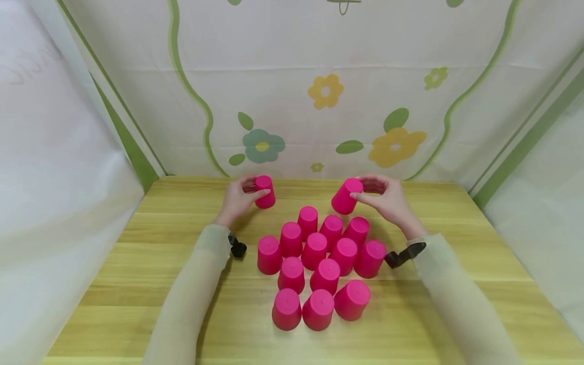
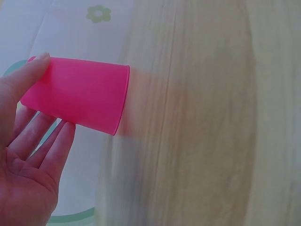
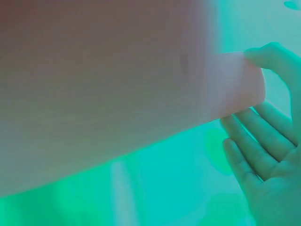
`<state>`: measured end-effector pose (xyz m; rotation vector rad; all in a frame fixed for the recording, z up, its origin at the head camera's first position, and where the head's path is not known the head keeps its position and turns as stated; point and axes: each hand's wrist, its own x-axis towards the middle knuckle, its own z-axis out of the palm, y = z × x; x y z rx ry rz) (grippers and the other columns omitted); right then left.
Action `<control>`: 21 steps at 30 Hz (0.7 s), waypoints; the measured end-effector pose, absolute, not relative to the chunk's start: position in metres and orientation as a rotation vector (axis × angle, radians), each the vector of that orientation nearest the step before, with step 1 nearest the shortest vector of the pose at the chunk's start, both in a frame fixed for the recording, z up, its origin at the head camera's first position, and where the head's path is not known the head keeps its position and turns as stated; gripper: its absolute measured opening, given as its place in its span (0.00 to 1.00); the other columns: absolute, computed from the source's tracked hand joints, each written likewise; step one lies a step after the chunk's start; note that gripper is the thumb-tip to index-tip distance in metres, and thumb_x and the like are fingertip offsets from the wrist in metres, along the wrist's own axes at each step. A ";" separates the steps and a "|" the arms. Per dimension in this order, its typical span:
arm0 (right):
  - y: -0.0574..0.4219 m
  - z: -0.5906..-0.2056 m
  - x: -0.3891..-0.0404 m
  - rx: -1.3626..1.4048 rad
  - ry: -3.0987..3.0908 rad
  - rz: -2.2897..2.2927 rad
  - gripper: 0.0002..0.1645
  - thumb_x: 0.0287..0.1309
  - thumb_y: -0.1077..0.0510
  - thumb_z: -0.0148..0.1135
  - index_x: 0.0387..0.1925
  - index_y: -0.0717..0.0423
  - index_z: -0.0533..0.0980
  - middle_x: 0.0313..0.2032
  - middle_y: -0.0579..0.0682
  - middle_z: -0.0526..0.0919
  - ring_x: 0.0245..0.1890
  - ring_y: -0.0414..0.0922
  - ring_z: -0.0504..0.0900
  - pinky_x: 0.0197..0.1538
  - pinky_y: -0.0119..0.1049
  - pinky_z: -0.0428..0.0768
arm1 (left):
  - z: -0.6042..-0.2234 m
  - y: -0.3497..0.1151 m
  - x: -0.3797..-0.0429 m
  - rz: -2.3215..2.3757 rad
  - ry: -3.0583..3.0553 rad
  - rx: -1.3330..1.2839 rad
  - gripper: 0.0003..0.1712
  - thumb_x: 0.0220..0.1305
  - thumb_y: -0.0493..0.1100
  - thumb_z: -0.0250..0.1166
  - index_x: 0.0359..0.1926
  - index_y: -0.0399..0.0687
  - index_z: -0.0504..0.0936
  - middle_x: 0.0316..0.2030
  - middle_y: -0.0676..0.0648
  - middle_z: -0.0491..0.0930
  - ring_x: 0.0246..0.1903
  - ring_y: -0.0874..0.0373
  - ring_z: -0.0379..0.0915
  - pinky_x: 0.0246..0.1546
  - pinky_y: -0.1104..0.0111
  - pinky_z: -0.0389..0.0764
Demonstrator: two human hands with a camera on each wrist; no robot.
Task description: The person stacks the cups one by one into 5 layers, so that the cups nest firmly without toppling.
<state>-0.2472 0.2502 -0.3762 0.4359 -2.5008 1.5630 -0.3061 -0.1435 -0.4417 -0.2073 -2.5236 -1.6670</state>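
Observation:
At the back of the table, my left hand (image 1: 239, 198) grips an upside-down pink plastic cup (image 1: 265, 192) between thumb and fingers. In the left wrist view the cup (image 2: 77, 92) has its wide rim towards the wooden surface. To the right, my right hand (image 1: 385, 198) pinches a second pink cup (image 1: 345, 197), which leans and stands behind the other cups. The right wrist view is tinted green; there the thumb and fingers hold the cup's narrow end (image 3: 247, 80), and a large blurred shape hides the rest. Several upside-down pink cups (image 1: 315, 251) stand grouped between my forearms.
The wooden table (image 1: 137, 284) ends at the back against a white cloth (image 1: 292, 45) printed with flowers. White cloth walls (image 1: 59, 167) also close in both sides. A black wrist camera (image 1: 237, 248) sits on the left wrist, another (image 1: 403, 255) on the right.

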 end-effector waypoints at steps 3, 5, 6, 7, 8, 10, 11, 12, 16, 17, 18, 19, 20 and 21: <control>0.245 -0.364 -0.254 0.419 -2.467 1.565 0.27 0.56 0.55 0.78 0.55 0.60 0.82 0.48 0.56 0.86 0.46 0.45 0.84 0.49 0.31 0.81 | -0.441 -0.143 -0.306 -1.663 -2.522 -0.209 0.32 0.61 0.46 0.77 0.62 0.39 0.78 0.53 0.41 0.82 0.52 0.48 0.80 0.57 0.59 0.79; 0.242 -0.358 -0.262 0.420 -2.448 1.574 0.28 0.55 0.51 0.79 0.54 0.57 0.82 0.47 0.53 0.87 0.46 0.46 0.85 0.48 0.32 0.82 | -0.440 -0.142 -0.306 -1.660 -2.520 -0.213 0.32 0.61 0.45 0.77 0.62 0.39 0.78 0.53 0.41 0.83 0.52 0.48 0.80 0.56 0.59 0.79; 0.239 -0.354 -0.265 0.422 -2.447 1.576 0.28 0.54 0.50 0.79 0.54 0.57 0.82 0.46 0.53 0.87 0.45 0.46 0.85 0.48 0.32 0.82 | -0.440 -0.142 -0.305 -1.660 -2.519 -0.217 0.32 0.60 0.45 0.77 0.62 0.39 0.78 0.53 0.41 0.83 0.52 0.48 0.80 0.56 0.59 0.79; 0.236 -0.349 -0.268 0.423 -2.448 1.582 0.28 0.54 0.49 0.79 0.54 0.56 0.82 0.46 0.52 0.87 0.45 0.47 0.85 0.48 0.33 0.83 | -0.439 -0.142 -0.305 -1.661 -2.517 -0.218 0.32 0.60 0.45 0.77 0.62 0.38 0.78 0.53 0.41 0.83 0.52 0.48 0.80 0.56 0.59 0.79; 0.233 -0.344 -0.270 0.427 -2.446 1.584 0.29 0.53 0.48 0.80 0.54 0.56 0.82 0.46 0.52 0.87 0.45 0.47 0.85 0.48 0.33 0.83 | -0.439 -0.142 -0.305 -1.662 -2.516 -0.221 0.32 0.60 0.45 0.77 0.62 0.38 0.78 0.52 0.41 0.83 0.52 0.47 0.80 0.56 0.59 0.79; 0.227 -0.335 -0.276 0.424 -2.451 1.589 0.30 0.52 0.46 0.80 0.53 0.54 0.82 0.45 0.51 0.87 0.45 0.48 0.85 0.48 0.34 0.83 | -0.439 -0.141 -0.305 -1.662 -2.513 -0.231 0.32 0.60 0.44 0.77 0.62 0.38 0.78 0.52 0.40 0.83 0.52 0.47 0.80 0.56 0.59 0.79; 0.224 -0.331 -0.278 0.424 -2.456 1.588 0.30 0.52 0.45 0.80 0.53 0.54 0.82 0.45 0.51 0.87 0.45 0.48 0.85 0.48 0.35 0.83 | -0.439 -0.141 -0.305 -1.664 -2.512 -0.236 0.32 0.60 0.44 0.77 0.62 0.38 0.78 0.52 0.40 0.83 0.51 0.47 0.80 0.55 0.59 0.80; 0.221 -0.327 -0.281 0.422 -2.466 1.586 0.31 0.52 0.44 0.80 0.53 0.54 0.82 0.45 0.50 0.87 0.45 0.48 0.85 0.48 0.35 0.83 | -0.439 -0.141 -0.305 -1.665 -2.510 -0.238 0.31 0.60 0.44 0.77 0.61 0.38 0.78 0.52 0.40 0.83 0.51 0.47 0.81 0.55 0.59 0.80; 0.205 -0.317 -0.290 0.423 -2.512 1.575 0.33 0.52 0.41 0.79 0.54 0.53 0.81 0.46 0.50 0.87 0.46 0.47 0.84 0.49 0.38 0.82 | -0.439 -0.141 -0.305 -1.668 -2.505 -0.241 0.31 0.60 0.43 0.77 0.61 0.37 0.78 0.52 0.40 0.83 0.51 0.47 0.80 0.56 0.59 0.79; 0.201 -0.316 -0.292 0.425 -2.517 1.582 0.33 0.52 0.41 0.79 0.54 0.53 0.81 0.46 0.50 0.87 0.46 0.47 0.84 0.49 0.39 0.82 | -0.439 -0.142 -0.305 -1.666 -2.505 -0.239 0.30 0.60 0.43 0.77 0.61 0.37 0.78 0.52 0.40 0.83 0.51 0.47 0.80 0.56 0.59 0.79; 0.197 -0.315 -0.294 0.424 -2.524 1.589 0.33 0.52 0.41 0.79 0.54 0.54 0.80 0.46 0.50 0.87 0.46 0.46 0.83 0.50 0.40 0.82 | -0.439 -0.142 -0.305 -1.666 -2.505 -0.239 0.30 0.60 0.43 0.77 0.61 0.37 0.78 0.52 0.40 0.83 0.52 0.47 0.80 0.56 0.59 0.79; 0.193 -0.315 -0.297 0.425 -2.526 1.598 0.32 0.52 0.42 0.79 0.54 0.54 0.80 0.46 0.51 0.87 0.46 0.46 0.83 0.50 0.40 0.82 | -0.439 -0.142 -0.304 -1.665 -2.505 -0.239 0.30 0.61 0.43 0.77 0.61 0.38 0.78 0.52 0.40 0.83 0.52 0.47 0.80 0.56 0.59 0.79; 0.189 -0.316 -0.299 0.427 -2.527 1.613 0.32 0.52 0.42 0.79 0.53 0.54 0.80 0.46 0.51 0.87 0.46 0.46 0.84 0.50 0.41 0.82 | -0.439 -0.143 -0.304 -1.663 -2.506 -0.238 0.30 0.61 0.43 0.77 0.61 0.38 0.78 0.52 0.40 0.83 0.52 0.47 0.80 0.56 0.59 0.79; 0.186 -0.317 -0.301 0.429 -2.531 1.622 0.31 0.52 0.43 0.79 0.53 0.54 0.80 0.45 0.51 0.87 0.46 0.46 0.84 0.50 0.42 0.82 | -0.438 -0.143 -0.304 -1.660 -2.506 -0.241 0.30 0.61 0.43 0.77 0.61 0.38 0.78 0.52 0.40 0.83 0.52 0.47 0.80 0.56 0.59 0.79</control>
